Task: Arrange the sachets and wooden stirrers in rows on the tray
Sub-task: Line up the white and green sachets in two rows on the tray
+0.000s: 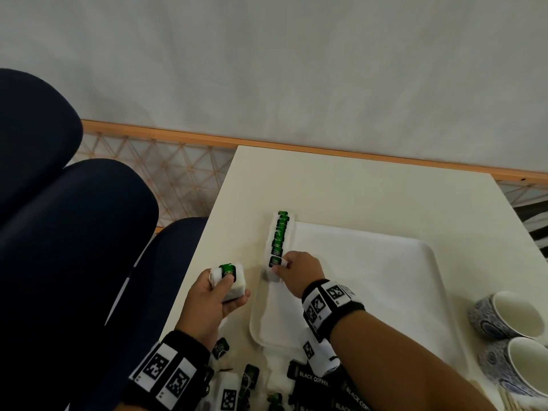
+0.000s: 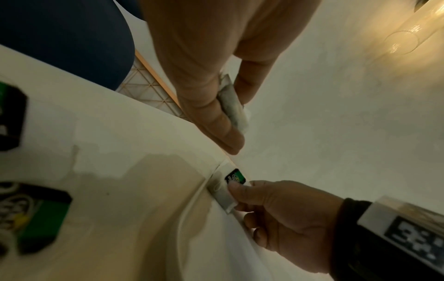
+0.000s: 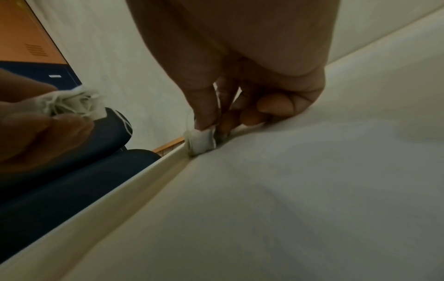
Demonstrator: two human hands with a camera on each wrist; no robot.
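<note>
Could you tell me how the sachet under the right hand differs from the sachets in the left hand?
The sachet under the right hand, the placed sachet, lies on the tray at the near end of the row; the held stack is off the tray, over the table. The placed one is single; the left hand grips several. Both are white with green labels.

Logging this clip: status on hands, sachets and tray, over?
Left hand holds a stack of sachets. Right hand pinches one sachet at the row's near end, tray left edge. Nothing blocking.
</note>
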